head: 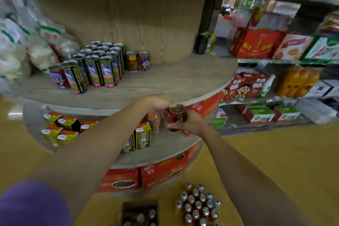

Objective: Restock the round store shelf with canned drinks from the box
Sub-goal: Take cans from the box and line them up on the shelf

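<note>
Both the left hand [157, 103] and right hand [190, 124] are gripping a red can [176, 117], fingers curled round it, just below the round shelf [165, 86] edge, seemingly readying its placement.

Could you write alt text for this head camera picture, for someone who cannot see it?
Two hands, the left hand and right hand, hold one red can before a round wooden shelf bearing tall cans. An open box of cans sits on the floor below.

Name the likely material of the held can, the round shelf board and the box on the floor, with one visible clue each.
Held can: probably metal, glossy red print, shiny gold top. Round shelf board: wood or wood-look laminate, matte, grain lines visible. Box: likely cardboard, dull brown walls.
</note>
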Motion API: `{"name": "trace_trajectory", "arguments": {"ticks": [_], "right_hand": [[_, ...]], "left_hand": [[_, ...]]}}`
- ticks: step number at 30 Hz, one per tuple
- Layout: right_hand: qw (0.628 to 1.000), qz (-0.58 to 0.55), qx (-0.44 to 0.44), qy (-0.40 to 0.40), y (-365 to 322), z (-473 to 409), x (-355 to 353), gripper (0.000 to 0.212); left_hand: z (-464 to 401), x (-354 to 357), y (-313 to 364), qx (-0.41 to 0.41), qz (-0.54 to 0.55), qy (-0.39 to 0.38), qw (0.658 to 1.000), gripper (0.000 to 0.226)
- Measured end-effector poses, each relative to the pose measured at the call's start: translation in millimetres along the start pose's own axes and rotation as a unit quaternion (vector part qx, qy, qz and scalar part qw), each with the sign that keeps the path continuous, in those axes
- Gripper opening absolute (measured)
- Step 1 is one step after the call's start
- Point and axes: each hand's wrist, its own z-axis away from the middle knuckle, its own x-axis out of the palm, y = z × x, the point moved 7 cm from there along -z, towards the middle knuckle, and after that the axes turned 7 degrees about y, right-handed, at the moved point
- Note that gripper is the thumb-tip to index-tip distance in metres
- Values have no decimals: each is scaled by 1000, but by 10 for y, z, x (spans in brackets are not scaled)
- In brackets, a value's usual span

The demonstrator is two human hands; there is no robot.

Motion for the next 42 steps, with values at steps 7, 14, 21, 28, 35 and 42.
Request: {"name": "trace_trajectory", "arguments": {"ticks": [7,14,21,28,35,42], "right_hand": [[997,18,-21,76,-554,-409,69,44],[996,24,12,87,-851,-1050,464,78],[993,32,58,100,-1023,-1563,746,69],[980,-10,109,167,-868,-1848,808,67],[983,37,100,148,-893,-2441,667,70],[991,59,68,103,-940,-3027,595,57]], "left_hand": [[76,-870,293,161,-55,148,974,24],[-63,-1520,133,207,-165,145,953,57],[-464,-1997,-88,228,-161,166,946,50],[-845,-2017,-71,266,-192,185,927,49],[-1216,-2096,-40,275,-225,237,904,30],[-1495,-2361,20,216,-203,317,901,27]]}}
